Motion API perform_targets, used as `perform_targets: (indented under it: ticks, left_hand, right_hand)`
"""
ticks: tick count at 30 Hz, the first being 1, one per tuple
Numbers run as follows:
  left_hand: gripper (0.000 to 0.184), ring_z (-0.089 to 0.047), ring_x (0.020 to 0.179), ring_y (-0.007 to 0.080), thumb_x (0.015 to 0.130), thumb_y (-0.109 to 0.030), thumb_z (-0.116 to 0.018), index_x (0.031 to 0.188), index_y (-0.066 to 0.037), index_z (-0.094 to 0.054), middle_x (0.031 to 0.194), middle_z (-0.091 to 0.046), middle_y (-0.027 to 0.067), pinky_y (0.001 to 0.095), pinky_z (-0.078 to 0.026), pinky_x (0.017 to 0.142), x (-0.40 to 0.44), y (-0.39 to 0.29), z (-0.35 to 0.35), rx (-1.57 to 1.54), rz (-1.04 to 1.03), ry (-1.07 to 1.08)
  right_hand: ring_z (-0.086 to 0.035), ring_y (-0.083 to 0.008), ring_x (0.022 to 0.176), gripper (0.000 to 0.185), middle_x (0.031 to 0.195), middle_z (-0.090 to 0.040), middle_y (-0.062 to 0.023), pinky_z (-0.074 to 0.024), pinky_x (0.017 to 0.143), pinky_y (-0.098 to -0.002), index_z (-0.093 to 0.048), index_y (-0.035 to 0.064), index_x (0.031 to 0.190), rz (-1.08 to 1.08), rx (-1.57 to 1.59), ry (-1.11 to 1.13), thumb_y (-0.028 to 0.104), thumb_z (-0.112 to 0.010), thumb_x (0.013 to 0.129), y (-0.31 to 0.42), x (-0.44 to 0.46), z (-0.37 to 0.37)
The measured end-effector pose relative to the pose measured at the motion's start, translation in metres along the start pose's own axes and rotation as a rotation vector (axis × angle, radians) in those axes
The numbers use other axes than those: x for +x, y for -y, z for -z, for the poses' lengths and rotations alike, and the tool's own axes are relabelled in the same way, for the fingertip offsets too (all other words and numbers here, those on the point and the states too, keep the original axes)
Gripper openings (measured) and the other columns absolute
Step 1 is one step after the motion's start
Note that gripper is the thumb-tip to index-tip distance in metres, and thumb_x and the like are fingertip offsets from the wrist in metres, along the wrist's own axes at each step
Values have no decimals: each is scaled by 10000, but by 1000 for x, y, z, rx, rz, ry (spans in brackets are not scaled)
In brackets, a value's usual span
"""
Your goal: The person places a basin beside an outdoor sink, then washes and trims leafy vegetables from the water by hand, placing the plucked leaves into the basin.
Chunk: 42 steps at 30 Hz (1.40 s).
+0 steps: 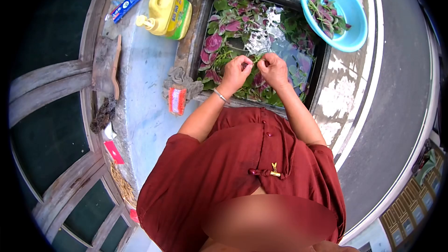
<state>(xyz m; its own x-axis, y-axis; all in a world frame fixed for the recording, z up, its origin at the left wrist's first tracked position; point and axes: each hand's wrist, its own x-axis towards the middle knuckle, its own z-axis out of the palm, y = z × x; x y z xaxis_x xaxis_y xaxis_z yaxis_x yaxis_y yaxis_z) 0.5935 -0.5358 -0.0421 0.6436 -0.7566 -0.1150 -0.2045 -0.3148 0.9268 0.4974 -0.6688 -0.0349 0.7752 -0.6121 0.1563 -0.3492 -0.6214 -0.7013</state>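
Above the sink (197, 25) of leafy greens (213, 43), left hand (236, 71) and right hand (274, 70) pinch a sprig (255, 58), probably for finer control.

The basin (349, 2) is smooth, glossy plastic; the jug (161, 1) is plastic too, with a slight sheen. Matt, softly creased cloth makes up the shirt (219, 158), shiny metal the bracelet (220, 95). The rag (179, 77) is rough, rumpled cloth, the window frame (51, 77) weathered, dull wood, the leaves (213, 43) crinkled, and the water (261, 42) mirror-glossy.

Bright daylight glares off water (259, 42), w/ dappled shadows on ledge (339, 94), edges bent & corners blk.
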Motion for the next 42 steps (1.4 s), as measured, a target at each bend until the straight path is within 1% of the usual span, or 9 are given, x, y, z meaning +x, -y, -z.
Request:
perform_targets:
  ticks: [3, 7, 12, 20, 27, 29, 34, 36, 42]
  left_hand:
    - [98, -576, 636, 89, 830, -66, -622, 899, -4, -593, 798, -620, 40, 218, -478, 586, 3, 9, -4, -368, 192, 42]
    - [112, -574, 664, 78, 875, -113, -593, 940, -22, -584, 827, -609, 24, 218, -510, 663, 3, 8, 6, -718, 515, 77]
    - [123, -569, 673, 73, 877, -134, -598, 947, -34, -579, 834, -600, 18, 223, -515, 673, 0, 11, 6, -831, 539, 102]
    - [105, -570, 677, 75, 877, -123, -594, 944, -43, -584, 829, -600, 15, 217, -511, 664, 0, 7, 3, -816, 500, 143]
    - [95, -561, 674, 76, 882, -114, -584, 945, -43, -573, 824, -585, 11, 237, -519, 688, 2, 5, 1, -811, 497, 193]
    - [86, -557, 672, 80, 885, -105, -574, 942, -42, -564, 823, -577, 15, 256, -524, 705, -1, 7, 3, -913, 528, 224]
    - [65, -556, 673, 122, 893, -86, -536, 947, -48, -542, 827, -564, 41, 349, -515, 790, -13, 0, 20, -1181, 620, 381]
    - [72, -548, 674, 122, 893, -90, -537, 952, -50, -545, 833, -559, 40, 360, -507, 808, -18, -2, 20, -1270, 620, 422]
    - [99, -534, 693, 124, 887, -101, -546, 976, -60, -559, 856, -553, 36, 384, -486, 854, -40, -12, 4, -1432, 612, 444]
  right_hand:
    - [-519, -144, 540, 106, 642, -574, -83, -437, 547, -287, -600, 31, 704, -392, 214, 12, 131, -611, 735, -15, 2, 2]
    - [-548, -145, 596, 66, 703, -602, -76, -457, 585, -274, -638, 31, 826, -191, 435, 0, 86, -626, 791, -9, -3, 13]
    - [-611, -252, 682, 150, 807, -629, -96, -491, 611, -322, -635, 62, 927, 134, 324, 4, 64, -664, 780, 10, 1, 19]
    - [-605, -271, 681, 117, 766, -592, -89, -487, 574, -344, -615, 87, 847, 164, 93, 43, 100, -672, 745, 13, -1, 13]
    - [-600, -216, 641, 78, 710, -601, -76, -476, 598, -324, -591, 54, 752, -45, 246, -79, 110, -639, 726, 10, -10, -4]
    - [-530, -99, 608, 98, 660, -571, -5, -442, 578, -269, -587, 39, 731, -523, 441, -138, 117, -645, 750, -9, -13, -10]
    - [-431, -28, 573, 121, 759, -577, 31, -363, 521, -187, -579, 66, 844, -386, 909, -34, 176, -581, 895, -4, -18, 16]
    - [-440, -27, 593, 134, 778, -562, 38, -358, 520, -186, -579, 63, 899, -535, 1140, 140, 198, -577, 904, -3, -17, 28]
    - [-433, -20, 641, 240, 755, -527, 55, -368, 589, -179, -603, 57, 1062, -374, 1011, 473, 139, -643, 840, 0, -17, 45]
